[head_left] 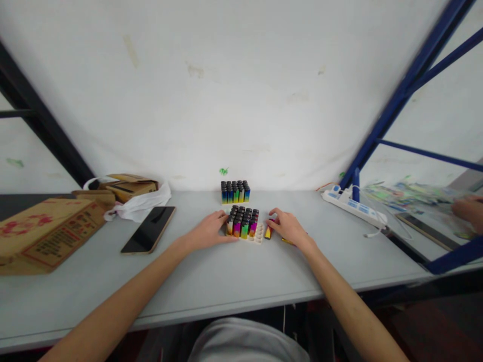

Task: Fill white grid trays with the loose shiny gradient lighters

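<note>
Currently, the left hand [211, 227] grips the left edge of a slotted tray [259, 234] of upright lighters [244, 230], between the table's [211, 281] front and back edges, while the right hand [289, 227] pinches a yellow-and-red lighter [268, 233] beside the tray's right edge.

front lighters [242, 222]: black-topped, magenta/green/yellow fades | tray [259, 233]: cream | table [211, 281]: pale grey | frame [365, 151]: blue
</note>
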{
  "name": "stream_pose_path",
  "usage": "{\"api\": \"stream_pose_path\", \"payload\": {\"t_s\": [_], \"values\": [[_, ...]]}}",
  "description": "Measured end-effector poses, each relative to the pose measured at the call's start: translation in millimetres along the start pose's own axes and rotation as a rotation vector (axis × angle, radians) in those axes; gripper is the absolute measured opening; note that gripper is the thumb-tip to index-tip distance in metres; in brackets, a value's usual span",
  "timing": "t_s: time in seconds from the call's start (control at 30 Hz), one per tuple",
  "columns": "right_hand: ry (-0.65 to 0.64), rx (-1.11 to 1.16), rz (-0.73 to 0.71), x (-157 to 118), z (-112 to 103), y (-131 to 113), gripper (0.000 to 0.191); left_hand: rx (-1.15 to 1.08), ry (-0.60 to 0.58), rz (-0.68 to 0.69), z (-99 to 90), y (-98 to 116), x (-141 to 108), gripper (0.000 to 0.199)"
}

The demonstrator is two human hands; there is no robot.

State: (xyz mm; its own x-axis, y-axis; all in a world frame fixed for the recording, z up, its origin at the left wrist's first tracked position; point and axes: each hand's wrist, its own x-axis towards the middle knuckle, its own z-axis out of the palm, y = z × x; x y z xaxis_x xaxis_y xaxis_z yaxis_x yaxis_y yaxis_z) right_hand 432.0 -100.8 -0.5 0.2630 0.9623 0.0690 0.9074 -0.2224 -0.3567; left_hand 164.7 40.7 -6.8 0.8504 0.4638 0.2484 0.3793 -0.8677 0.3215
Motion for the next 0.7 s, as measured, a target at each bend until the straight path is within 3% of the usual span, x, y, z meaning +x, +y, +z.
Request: {"api": "stream_pose_path", "payload": {"t_s": [0.17, 0.3, 0.43, 0.53, 0.6, 0.7], "values": [[0.047, -0.012, -0.009, 2, 2, -2, 0.035, -0.028, -0.002, 0.007, 0.2, -1, 0, 0.069], [0.109, 0.030, -0.075, 5, 5, -2, 0.023, -0.040, 0.012, 0.006, 0.2, -1, 0, 0.069], [0.197, 0.524, -0.088, 4, 3, -6, 0.027, -0.030, -0.002, 0.000, -0.7, 0, 0, 0.066], [0.094, 0.952, -0.089, 2, 1, -16, 0.038, -0.037, -0.008, 0.006, -0.2, -1, 0, 0.068], [0.022, 1.096, -0.070, 1, 0, -22, 0.043, -0.032, -0.011, 0.006, 0.5, -2, 0, 0.071], [-0.001, 1.123, -0.035, 1, 2, -27, 0.045, -0.026, -0.012, 0.000, 0.8, -2, 0, 0.072]]}}
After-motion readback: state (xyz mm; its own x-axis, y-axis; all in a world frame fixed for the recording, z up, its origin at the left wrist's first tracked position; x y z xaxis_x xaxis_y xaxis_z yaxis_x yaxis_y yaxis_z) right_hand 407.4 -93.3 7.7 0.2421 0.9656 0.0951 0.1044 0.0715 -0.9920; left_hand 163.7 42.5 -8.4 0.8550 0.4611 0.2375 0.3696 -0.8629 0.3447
